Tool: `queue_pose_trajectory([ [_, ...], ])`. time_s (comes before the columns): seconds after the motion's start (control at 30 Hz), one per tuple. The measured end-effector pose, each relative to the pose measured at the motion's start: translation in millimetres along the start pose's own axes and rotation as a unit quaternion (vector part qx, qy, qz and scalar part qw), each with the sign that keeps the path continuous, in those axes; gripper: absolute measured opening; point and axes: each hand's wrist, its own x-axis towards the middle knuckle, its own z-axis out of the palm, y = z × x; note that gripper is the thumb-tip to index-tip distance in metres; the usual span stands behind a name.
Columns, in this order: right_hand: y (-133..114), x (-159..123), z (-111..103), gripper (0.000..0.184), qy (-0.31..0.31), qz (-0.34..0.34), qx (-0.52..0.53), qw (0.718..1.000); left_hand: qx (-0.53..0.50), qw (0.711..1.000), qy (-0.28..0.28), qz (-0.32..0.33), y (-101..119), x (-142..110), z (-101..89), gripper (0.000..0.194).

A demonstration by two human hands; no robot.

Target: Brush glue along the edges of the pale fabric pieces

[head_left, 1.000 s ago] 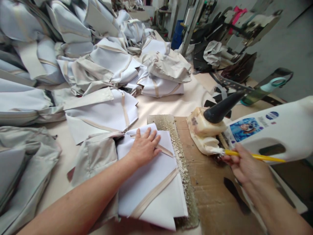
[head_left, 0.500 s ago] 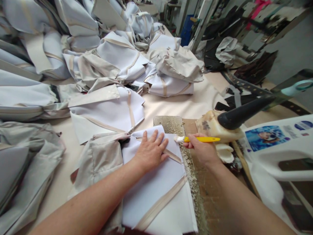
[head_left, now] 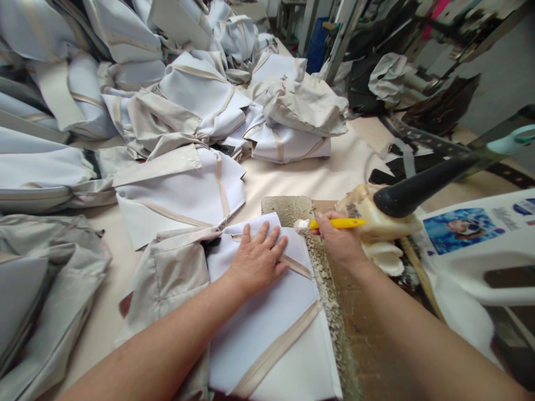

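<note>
My left hand (head_left: 256,257) lies flat with spread fingers on a white fabric piece with beige strips (head_left: 271,317), pressing it onto a glue-crusted board (head_left: 292,209). My right hand (head_left: 340,240) is closed round a yellow-handled brush (head_left: 334,223). The brush's white bristles rest at the top right corner of the fabric piece, over the crusted board edge. Just right of that hand sits a glue-smeared pot (head_left: 376,223) with a black handle (head_left: 418,186) sticking out.
Heaps of white and beige sewn pieces (head_left: 184,111) cover the table's left and far side. A large white plastic jug (head_left: 480,239) lies at the right. Black straps (head_left: 401,161) and dark material lie beyond the pot. Brown cardboard (head_left: 368,317) lies under my right forearm.
My right hand has carried the brush from the glue pot leftward to the fabric's top corner. My left hand has stayed flat on the fabric.
</note>
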Motion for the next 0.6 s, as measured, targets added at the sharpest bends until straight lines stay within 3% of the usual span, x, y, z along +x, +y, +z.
queue_pose_trajectory([
  [0.23,7,-50,-30,0.038,-0.072,0.068,-0.07,0.993,0.002,1.0,0.005,0.0,1,-1,0.0,0.051],
  [0.37,6,-47,-25,0.037,-0.035,0.046,-0.059,0.997,0.008,1.0,0.003,0.003,2,-1,0.1,0.047],
  [0.43,7,-48,-24,0.036,-0.046,0.048,-0.046,0.997,0.013,1.0,0.003,0.002,2,-1,0.3,0.046],
  [0.5,6,-54,-27,0.037,-0.061,0.072,-0.047,0.994,0.016,1.0,0.002,0.002,2,0,0.4,0.046],
  [0.6,4,-69,-37,0.038,-0.031,0.065,-0.067,0.995,0.018,1.0,0.001,0.005,2,0,0.0,0.045],
])
